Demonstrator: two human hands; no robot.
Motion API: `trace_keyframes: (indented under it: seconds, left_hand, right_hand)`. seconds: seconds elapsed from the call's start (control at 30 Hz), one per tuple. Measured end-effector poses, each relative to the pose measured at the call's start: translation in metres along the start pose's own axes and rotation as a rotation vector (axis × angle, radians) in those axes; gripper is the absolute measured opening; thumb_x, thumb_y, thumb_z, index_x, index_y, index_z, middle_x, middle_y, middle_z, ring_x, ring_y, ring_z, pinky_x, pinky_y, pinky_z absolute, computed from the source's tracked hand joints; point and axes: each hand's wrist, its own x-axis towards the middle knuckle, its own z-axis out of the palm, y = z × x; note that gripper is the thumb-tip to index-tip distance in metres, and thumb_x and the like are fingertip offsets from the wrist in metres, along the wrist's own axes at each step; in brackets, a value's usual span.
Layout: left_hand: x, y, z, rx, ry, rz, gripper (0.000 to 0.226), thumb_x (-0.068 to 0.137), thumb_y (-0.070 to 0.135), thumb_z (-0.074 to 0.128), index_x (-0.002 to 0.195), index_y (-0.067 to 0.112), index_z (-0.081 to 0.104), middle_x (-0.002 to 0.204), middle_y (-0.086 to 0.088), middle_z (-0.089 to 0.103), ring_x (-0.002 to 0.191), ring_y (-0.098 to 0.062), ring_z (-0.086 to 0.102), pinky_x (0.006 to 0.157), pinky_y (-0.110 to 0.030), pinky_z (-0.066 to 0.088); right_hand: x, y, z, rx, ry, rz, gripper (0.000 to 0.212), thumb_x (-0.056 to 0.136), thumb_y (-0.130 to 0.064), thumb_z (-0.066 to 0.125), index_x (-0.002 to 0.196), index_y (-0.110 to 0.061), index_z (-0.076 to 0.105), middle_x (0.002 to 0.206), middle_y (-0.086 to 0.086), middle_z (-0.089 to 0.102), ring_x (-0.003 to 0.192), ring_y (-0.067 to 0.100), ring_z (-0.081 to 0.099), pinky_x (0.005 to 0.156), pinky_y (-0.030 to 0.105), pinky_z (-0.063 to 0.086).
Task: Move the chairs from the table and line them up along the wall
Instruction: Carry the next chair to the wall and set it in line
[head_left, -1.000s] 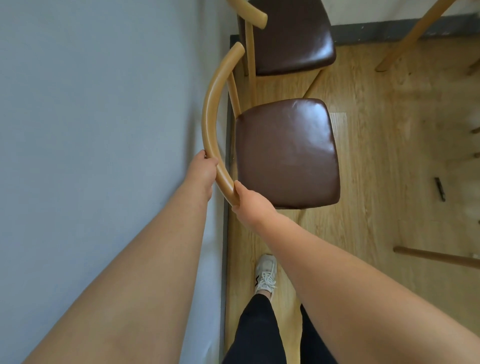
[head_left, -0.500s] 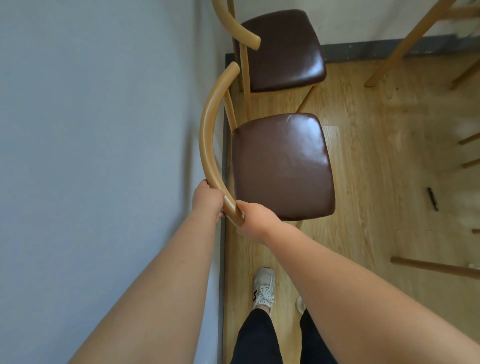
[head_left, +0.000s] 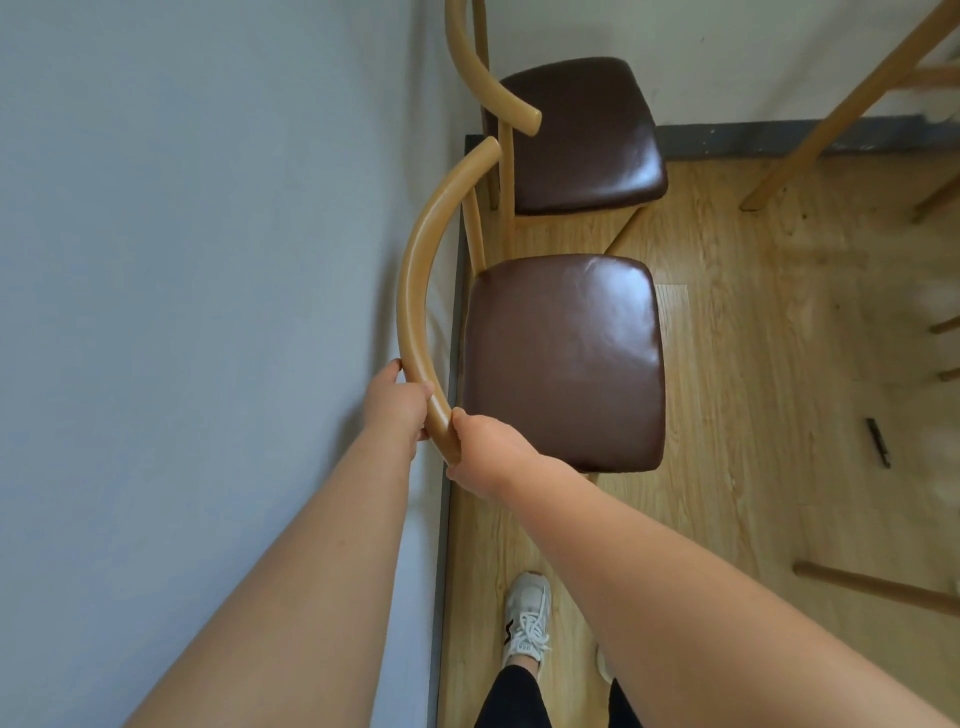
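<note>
A wooden chair with a brown padded seat stands beside the grey wall, its curved backrest rail close to the wall. My left hand grips the near end of that rail from the wall side. From the seat side, my right hand holds the same end. A second chair of the same kind stands just beyond it in the corner, its own backrest rail also toward the wall.
Wooden table legs slant across the top right. Another wooden leg lies low at the right. A small dark object rests on the wood floor. My white shoe stands behind the near chair. A dark skirting board lines the far wall.
The view has tilted so both chairs sit lower in the frame, and the far chair shows more fully. My hands keep their grip on the rail's near end.
</note>
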Motion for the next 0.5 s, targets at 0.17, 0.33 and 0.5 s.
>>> trace_keyframes:
  seconds: [0.17,0.33,0.5]
  left_hand:
    - [0.01,-0.002,-0.007,-0.006,-0.115,-0.054,0.037,0.094,0.012,0.056,0.131,0.005,0.052,0.122,-0.018,0.061,0.105,-0.035,0.062,0.091,-0.054,0.053]
    - [0.023,0.002,-0.004,-0.003,-0.144,-0.043,0.026,0.093,0.016,0.061,0.116,0.007,0.054,0.099,-0.012,0.062,0.093,-0.031,0.061,0.079,-0.048,0.054]
    - [0.027,-0.004,-0.008,-0.08,-0.144,-0.015,0.023,0.091,0.015,0.065,0.112,0.009,0.059,0.099,-0.011,0.066,0.09,-0.029,0.064,0.08,-0.048,0.056]
  right_hand:
    - [-0.001,-0.003,0.014,0.014,0.008,-0.012,0.035,0.085,-0.013,0.059,0.117,-0.011,0.045,0.098,0.009,0.062,0.083,0.026,0.062,0.074,0.041,0.056]
    - [0.011,0.004,0.01,0.308,-0.12,0.089,0.04,0.079,-0.012,0.068,0.115,-0.016,0.05,0.099,0.006,0.062,0.088,0.024,0.066,0.078,0.039,0.058]
    - [0.017,0.005,-0.002,0.28,-0.194,0.033,0.026,0.08,-0.011,0.07,0.1,-0.017,0.053,0.091,0.005,0.061,0.075,0.022,0.064,0.072,0.035,0.058]
